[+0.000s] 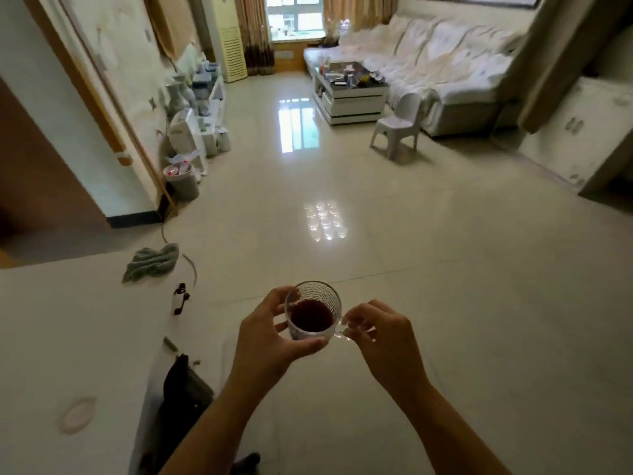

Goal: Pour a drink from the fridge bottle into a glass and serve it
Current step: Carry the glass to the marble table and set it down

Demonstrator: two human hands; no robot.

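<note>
A clear textured glass mug (313,311) holding a dark drink is held upright in front of me, above the tiled floor. My left hand (270,334) wraps around its body from the left, thumb under the near side. My right hand (383,334) pinches the mug's handle on the right. No bottle is in view.
A white table (68,337) is at my left with a grey cloth (152,262) and small items. Ahead lie shiny floor tiles, a coffee table (352,94), a small white chair (399,123), a covered sofa (445,63) and a bin (181,181) by the left wall.
</note>
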